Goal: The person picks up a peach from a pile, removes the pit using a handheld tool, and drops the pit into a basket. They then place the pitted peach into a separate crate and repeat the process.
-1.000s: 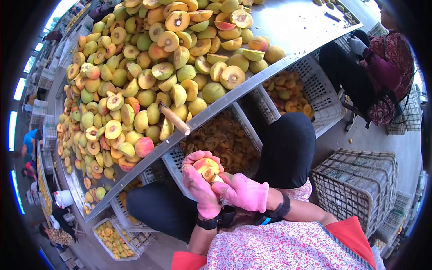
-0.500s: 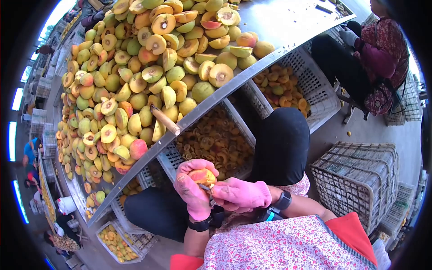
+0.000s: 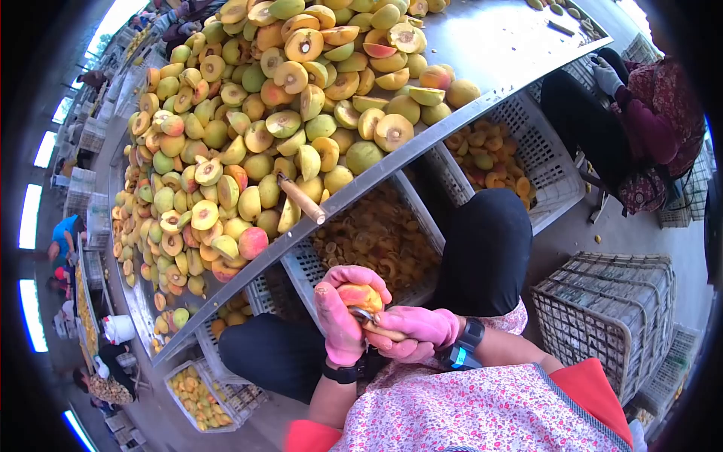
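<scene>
In the middle of the head view, my left hand [image 3: 343, 324], in a pink glove, is closed around a yellow and red peach [image 3: 360, 297]. My right hand [image 3: 418, 329], gloved too, grips a small pitting knife with a pale handle [image 3: 385, 332]. Its curved metal blade [image 3: 364, 315] touches the near side of the fruit. The fingers hide part of the peach and of the handle. Just beyond my hands, between my knees, a plastic crate [image 3: 305, 264] holds peach pieces [image 3: 376, 241].
A metal table [image 3: 482, 45] bears a heap of halved peaches [image 3: 226, 151]. On its edge rests a wooden-handled tool [image 3: 301, 200]. Further crates [image 3: 553, 162] stand under the table. A large crate [image 3: 602, 324] is at my right, and a person [image 3: 648, 113] sits beyond it.
The view has shifted, so the scene sits further right. The peach has turned a little in my left hand, and the blade and its handle now show more.
</scene>
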